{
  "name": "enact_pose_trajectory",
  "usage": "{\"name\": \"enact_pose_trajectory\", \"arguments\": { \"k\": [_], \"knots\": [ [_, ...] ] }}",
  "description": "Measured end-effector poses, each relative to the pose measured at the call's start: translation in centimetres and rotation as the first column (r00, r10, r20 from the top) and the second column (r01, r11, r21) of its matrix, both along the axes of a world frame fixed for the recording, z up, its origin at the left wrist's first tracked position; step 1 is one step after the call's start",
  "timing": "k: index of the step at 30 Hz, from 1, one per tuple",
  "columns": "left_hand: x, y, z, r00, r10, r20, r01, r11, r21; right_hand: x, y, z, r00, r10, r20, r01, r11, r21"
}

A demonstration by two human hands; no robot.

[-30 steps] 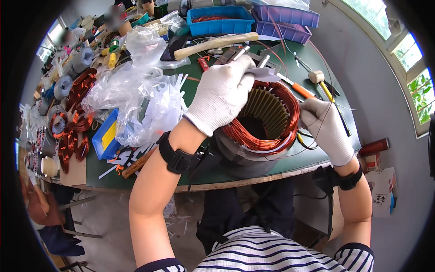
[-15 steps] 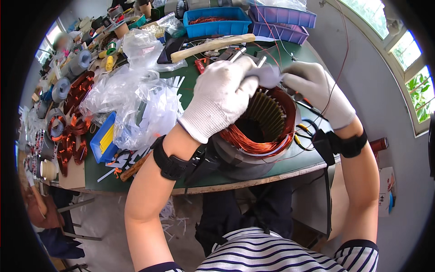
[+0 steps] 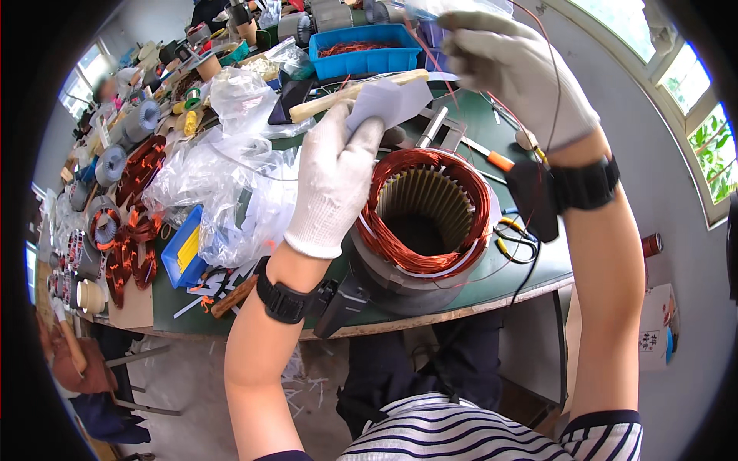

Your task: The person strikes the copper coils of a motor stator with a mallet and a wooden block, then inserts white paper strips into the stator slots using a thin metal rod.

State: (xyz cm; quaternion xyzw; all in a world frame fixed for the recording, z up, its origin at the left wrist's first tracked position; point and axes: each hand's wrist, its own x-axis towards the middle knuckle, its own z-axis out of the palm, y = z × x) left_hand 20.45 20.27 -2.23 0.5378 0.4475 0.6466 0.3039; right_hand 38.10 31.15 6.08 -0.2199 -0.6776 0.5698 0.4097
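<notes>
Green workbench (image 3: pixel 530 265) by a bright window, cluttered pretty much everywhere, with a motor stator (image 3: pixel 423 223) sitting near the front edge — copper windings ringing its top, slotted core open and facing up, probably so the slots stay easy to reach from above.

Left hand (image 3: pixel 334 184), in a white knit glove, rests on the stator's left rim. Its fingers reach past the rim and pinch a pale sheet of insulating paper (image 3: pixel 388 100) just behind the stator, so that hand steadies the thing and holds the sheet at once. Right hand (image 3: pixel 515 69), also gloved, is lifted high behind and to the right of the stator, fingers closed on a thin wire (image 3: pixel 552 84) that trails down toward the windings — held up like that to keep the strand taut and clear of the coil, I'd guess.

Behind the stator there's a blue bin (image 3: pixel 369 50) with copper bits in it and a long wooden stick (image 3: pixel 357 94). An orange-handled screwdriver (image 3: pixel 492 157) lies just right of it. Left of the stator, crumpled clear plastic bags (image 3: pixel 223 161), and farther left a row of spare copper coils (image 3: pixel 127 223).
</notes>
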Motion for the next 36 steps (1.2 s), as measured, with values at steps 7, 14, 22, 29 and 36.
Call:
{"name": "enact_pose_trajectory", "arguments": {
  "k": [7,14,22,29,36],
  "knots": [
    [-1.0,-0.9,0.3,0.995,-0.010,-0.095,0.006,0.999,-0.044,4.8,-0.6,-0.6,0.918,-0.297,0.264,0.217,0.931,0.292],
    [0.3,1.5,0.7,0.792,0.082,-0.605,-0.054,0.996,0.064,6.3,-2.2,-5.6,0.691,-0.380,0.615,-0.012,0.844,0.536],
    [0.5,3.5,0.2,0.804,-0.076,-0.590,0.038,0.996,-0.077,7.6,-2.6,-6.8,0.733,-0.430,0.527,-0.088,0.708,0.700],
    [1.0,2.9,0.2,0.886,-0.112,-0.451,0.072,0.992,-0.106,7.5,-2.7,-6.4,0.766,-0.414,0.491,-0.043,0.729,0.683],
    [1.1,2.5,0.4,0.846,0.027,-0.533,-0.026,1.000,0.009,7.8,-2.2,-6.9,0.754,-0.422,0.504,-0.121,0.664,0.738]
  ]
}}
